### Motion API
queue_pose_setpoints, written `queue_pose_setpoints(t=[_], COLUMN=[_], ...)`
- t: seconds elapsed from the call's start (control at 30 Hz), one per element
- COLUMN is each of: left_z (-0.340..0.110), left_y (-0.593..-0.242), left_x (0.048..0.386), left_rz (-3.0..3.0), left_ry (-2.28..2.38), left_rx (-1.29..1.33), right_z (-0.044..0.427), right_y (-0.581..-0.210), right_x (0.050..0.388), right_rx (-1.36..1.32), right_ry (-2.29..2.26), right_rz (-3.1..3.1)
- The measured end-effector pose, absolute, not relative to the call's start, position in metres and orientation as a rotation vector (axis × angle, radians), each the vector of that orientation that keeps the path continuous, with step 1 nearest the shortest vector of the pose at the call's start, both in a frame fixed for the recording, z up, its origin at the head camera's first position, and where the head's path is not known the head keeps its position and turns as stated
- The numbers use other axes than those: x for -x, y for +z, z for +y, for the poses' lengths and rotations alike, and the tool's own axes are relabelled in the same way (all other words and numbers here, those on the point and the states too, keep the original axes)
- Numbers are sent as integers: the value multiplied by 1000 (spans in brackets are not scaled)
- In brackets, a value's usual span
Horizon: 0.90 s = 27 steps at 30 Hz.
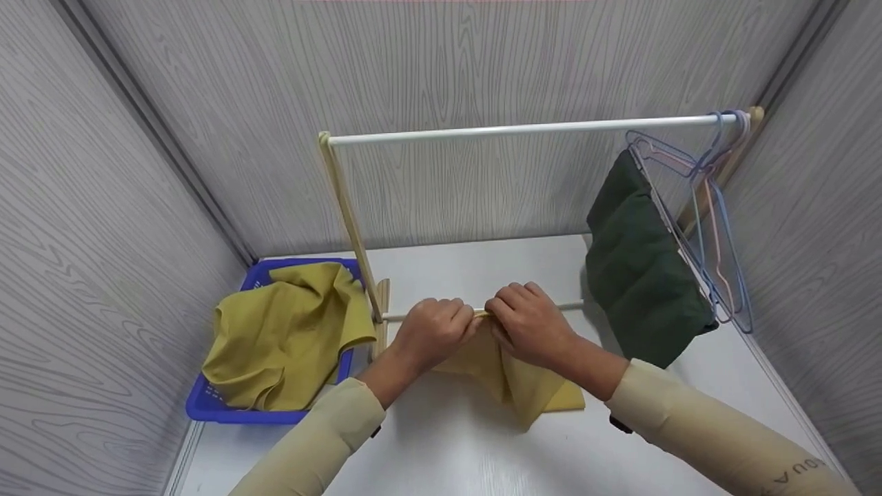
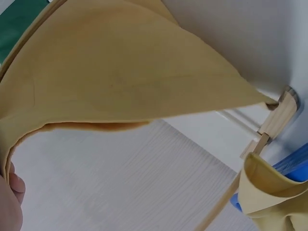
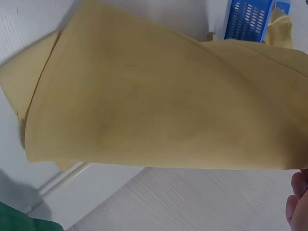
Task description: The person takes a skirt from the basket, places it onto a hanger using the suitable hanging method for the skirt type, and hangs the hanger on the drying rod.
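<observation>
My left hand (image 1: pixel 435 334) and right hand (image 1: pixel 532 325) are close together near the lower bar of the rack, pinching the top edge of a yellow cloth (image 1: pixel 486 355). The cloth hangs below both hands in folds. Past its lower right side, a flat yellow cloth portion (image 1: pixel 568 398) shows on the table; whether it belongs to the same piece I cannot tell. In the left wrist view the cloth (image 2: pixel 120 72) spreads wide beside the fingertips (image 2: pixel 17 185). The right wrist view shows its broad face (image 3: pixel 144 106), with fingertips (image 3: pixel 298 185) at its lower right corner.
A clothes rack with a white top bar (image 1: pixel 524 129) stands behind the hands. Dark green fabric (image 1: pixel 641 269) hangs at its right end, beside several blue and pink hangers (image 1: pixel 716 241). Left of the rack, a blue basket (image 1: pixel 241 416) holds more yellow cloth (image 1: pixel 282 337). Patterned walls enclose the white table (image 1: pixel 448 441).
</observation>
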<state>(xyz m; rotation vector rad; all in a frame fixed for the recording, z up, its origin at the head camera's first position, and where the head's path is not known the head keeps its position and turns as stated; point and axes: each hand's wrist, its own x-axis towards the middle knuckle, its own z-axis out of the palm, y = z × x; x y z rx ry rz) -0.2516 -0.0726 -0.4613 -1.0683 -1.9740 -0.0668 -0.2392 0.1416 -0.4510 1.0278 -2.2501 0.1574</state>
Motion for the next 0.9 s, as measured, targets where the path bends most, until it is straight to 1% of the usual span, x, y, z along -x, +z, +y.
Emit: queue_pose_setpoints(t=[0.27, 0.37, 0.63, 0.77, 0.9], left_z=[-94, -96, -76, -70, -68], left_y=[-479, -481, -472, -483, -492], left_x=[253, 252, 248, 244, 243], left_rz=[-2036, -2062, -2065, -2112, -2143], left_ry=[-385, -472, -559, -666, -618], left_rx=[1032, 1038, 1099, 1064, 1030], right_z=[161, 165, 158, 159, 161], right_y=[-451, -452, -453, -452, -453], right_x=[245, 246, 249, 249, 249], right_rx=[-995, -995, -1179, -1142, -1159], right_ry=[158, 178, 158, 177, 214], right_rz=[-2250, -2286, -2253, -2211, -2196])
